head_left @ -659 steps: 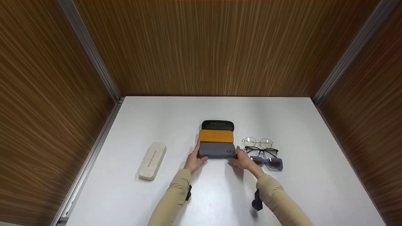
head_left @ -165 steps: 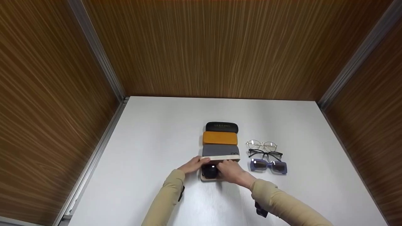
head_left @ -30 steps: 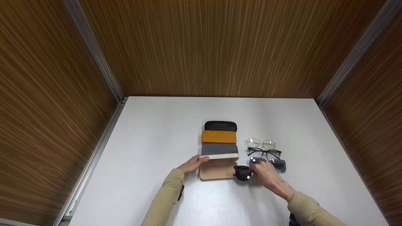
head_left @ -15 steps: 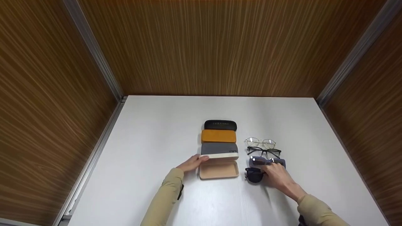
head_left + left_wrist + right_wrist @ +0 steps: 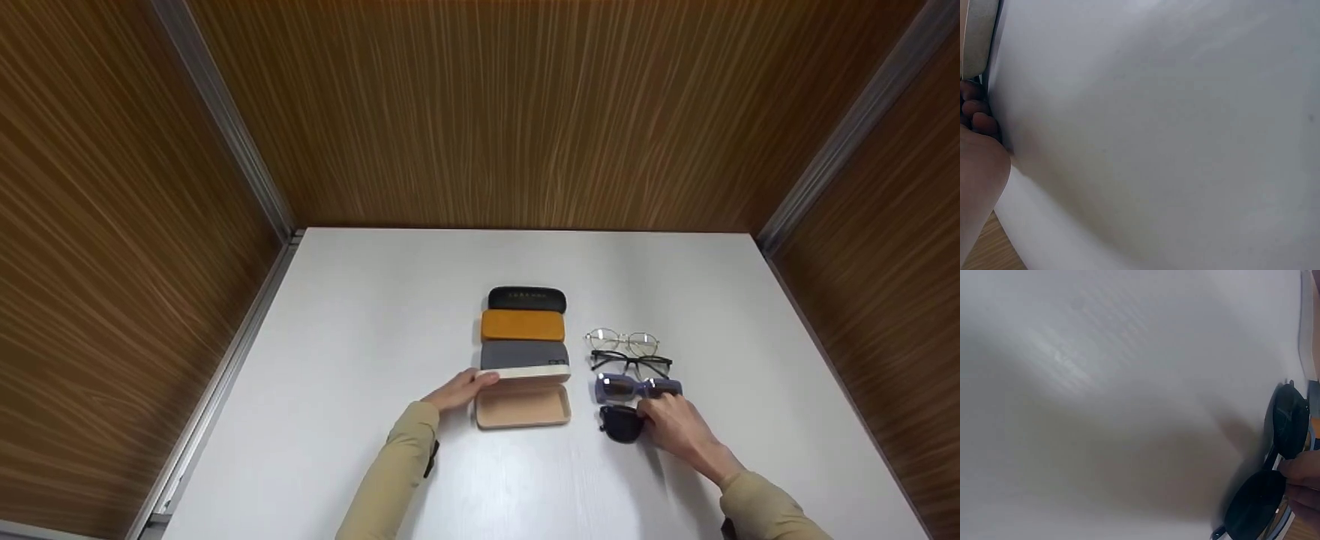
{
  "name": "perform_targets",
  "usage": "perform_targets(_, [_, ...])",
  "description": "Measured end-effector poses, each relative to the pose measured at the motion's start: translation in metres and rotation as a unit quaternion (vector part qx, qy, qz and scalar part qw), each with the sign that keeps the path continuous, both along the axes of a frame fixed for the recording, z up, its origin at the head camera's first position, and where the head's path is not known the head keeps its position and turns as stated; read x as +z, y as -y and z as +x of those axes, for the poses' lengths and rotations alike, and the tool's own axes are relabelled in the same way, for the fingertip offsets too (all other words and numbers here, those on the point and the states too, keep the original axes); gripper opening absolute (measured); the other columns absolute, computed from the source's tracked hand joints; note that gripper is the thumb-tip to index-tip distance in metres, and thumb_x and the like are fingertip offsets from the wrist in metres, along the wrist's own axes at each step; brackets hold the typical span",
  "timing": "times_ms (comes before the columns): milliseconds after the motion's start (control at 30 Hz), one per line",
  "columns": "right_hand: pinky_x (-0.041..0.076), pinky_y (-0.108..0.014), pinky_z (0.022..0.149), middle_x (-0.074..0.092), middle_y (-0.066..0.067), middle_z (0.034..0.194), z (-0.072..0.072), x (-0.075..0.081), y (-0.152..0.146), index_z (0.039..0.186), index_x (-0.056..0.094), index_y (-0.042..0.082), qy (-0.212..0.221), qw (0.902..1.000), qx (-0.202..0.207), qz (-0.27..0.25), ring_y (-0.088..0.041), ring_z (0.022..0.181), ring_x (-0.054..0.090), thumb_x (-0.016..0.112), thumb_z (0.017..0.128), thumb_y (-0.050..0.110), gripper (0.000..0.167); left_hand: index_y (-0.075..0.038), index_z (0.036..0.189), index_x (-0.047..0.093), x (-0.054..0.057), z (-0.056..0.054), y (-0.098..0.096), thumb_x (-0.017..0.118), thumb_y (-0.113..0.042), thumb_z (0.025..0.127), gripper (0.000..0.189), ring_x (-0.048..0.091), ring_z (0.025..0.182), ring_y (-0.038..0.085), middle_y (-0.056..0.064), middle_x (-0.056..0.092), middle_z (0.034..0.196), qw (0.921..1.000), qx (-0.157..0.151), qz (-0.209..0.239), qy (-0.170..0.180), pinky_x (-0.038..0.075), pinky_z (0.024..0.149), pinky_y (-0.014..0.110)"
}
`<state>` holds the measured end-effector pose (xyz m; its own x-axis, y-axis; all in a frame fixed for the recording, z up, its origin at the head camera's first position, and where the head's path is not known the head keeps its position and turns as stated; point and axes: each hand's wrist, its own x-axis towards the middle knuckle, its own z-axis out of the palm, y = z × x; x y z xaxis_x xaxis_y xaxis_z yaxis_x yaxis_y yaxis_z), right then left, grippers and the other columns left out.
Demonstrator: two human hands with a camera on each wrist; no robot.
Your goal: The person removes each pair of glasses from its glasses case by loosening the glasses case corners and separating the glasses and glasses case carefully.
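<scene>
My left hand (image 5: 459, 391) grips the raised lid (image 5: 525, 373) of a cream glasses case, thumb on the lid's edge. The case's peach-lined bottom half (image 5: 523, 409) holds nothing. Curled fingertips (image 5: 982, 122) show beside the case (image 5: 981, 34) in the left wrist view. My right hand (image 5: 679, 427) pinches black sunglasses (image 5: 621, 424) at the bridge, low over or on the table just in front of blue-framed sunglasses (image 5: 616, 387). In the right wrist view both dark lenses of the black sunglasses (image 5: 1291, 422) show, with the fingertips (image 5: 1304, 468) between them.
Behind the cream case, a grey case (image 5: 523, 354), an orange case (image 5: 523, 325) and a black case (image 5: 526, 298) lie in a column. Black-framed glasses (image 5: 631, 363) and thin metal-framed glasses (image 5: 622, 341) lie behind the blue sunglasses. Wood-grain panels (image 5: 517, 112) wall the white table (image 5: 360, 300).
The cream case, once closed at far left, now stands open before the grey one. The black sunglasses came out of it and moved right in my right hand. My left hand stays at the lid.
</scene>
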<state>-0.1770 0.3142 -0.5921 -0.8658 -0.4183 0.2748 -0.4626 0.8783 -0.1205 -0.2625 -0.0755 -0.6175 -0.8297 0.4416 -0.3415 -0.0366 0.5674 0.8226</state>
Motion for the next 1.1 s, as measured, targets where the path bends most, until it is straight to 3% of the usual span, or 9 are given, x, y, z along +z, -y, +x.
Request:
perform_targets(333, [0.048,-0.04,0.049,0.057,-0.002,0.063,0.001,-0.001,-0.006,0.064,0.058,0.009,0.011,0.9996,-0.026,0.001,-0.019,0.056,0.048,0.071,0.07,-0.013,0.026,0.008,0.154,0.028,-0.001,0.0,0.0,0.043,-0.079,0.088,0.11,0.028,0.151,0.042,0.028,0.031,0.16,1.0,0.0,-0.002,0.009,0.025,0.126,0.053])
perform_targets(533, [0.049,-0.043,0.048,0.059,-0.004,0.064,-0.001,0.01,-0.001,0.065,0.059,0.007,0.017,0.9991,-0.037,0.014,-0.022,0.055,0.051,0.072,0.071,-0.011,0.023,0.009,0.152,0.031,-0.001,-0.001,0.0,0.042,-0.077,0.09,0.107,0.031,0.149,0.043,0.029,0.035,0.158,1.0,-0.003,0.003,0.007,0.028,0.124,0.053])
perform_targets(633, [0.052,-0.044,0.051,0.067,-0.007,0.071,-0.003,0.018,0.008,0.073,0.067,0.007,0.022,0.9987,-0.045,0.001,-0.025,0.06,0.061,0.077,0.073,-0.007,0.017,0.009,0.151,0.032,0.0,-0.001,0.0,0.041,-0.076,0.091,0.105,0.033,0.148,0.043,0.029,0.036,0.157,1.0,-0.004,0.0,0.005,0.029,0.124,0.053])
perform_targets(733, [0.059,-0.045,0.061,0.075,-0.012,0.086,-0.005,0.02,0.024,0.089,0.074,0.004,0.05,0.9965,-0.039,-0.053,-0.031,0.074,0.071,0.081,0.076,-0.001,0.016,0.009,0.151,0.032,0.002,0.0,0.001,0.041,-0.075,0.092,0.103,0.033,0.149,0.043,0.029,0.037,0.157,1.0,-0.004,-0.003,0.005,0.028,0.124,0.053])
perform_targets(833, [0.061,-0.049,0.081,0.075,-0.019,0.106,-0.007,0.014,0.043,0.111,0.071,-0.002,0.103,0.9855,-0.028,-0.132,-0.037,0.095,0.073,0.082,0.078,0.003,0.034,0.009,0.152,0.03,0.003,0.0,0.001,0.041,-0.075,0.091,0.104,0.031,0.15,0.043,0.029,0.035,0.158,1.0,-0.003,-0.003,0.006,0.026,0.125,0.053])
perform_targets(933, [0.056,-0.054,0.095,0.067,-0.028,0.125,-0.008,0.004,0.062,0.132,0.057,-0.009,0.155,0.9666,-0.021,-0.203,-0.045,0.11,0.067,0.084,0.076,0.005,0.064,0.008,0.154,0.028,0.003,0.0,0.001,0.041,-0.078,0.09,0.108,0.029,0.151,0.043,0.029,0.032,0.16,0.9999,0.0,-0.004,0.01,0.024,0.126,0.053])
perform_targets(1100, [0.051,-0.061,0.099,0.054,-0.037,0.135,-0.011,-0.014,0.086,0.148,0.031,-0.013,0.192,0.9377,-0.023,-0.289,-0.052,0.116,0.06,0.09,0.069,0.005,0.101,0.008,0.154,0.028,0.002,0.0,0.0,0.042,-0.08,0.088,0.111,0.028,0.151,0.042,0.028,0.032,0.16,0.9999,0.002,-0.006,0.011,0.024,0.126,0.053])
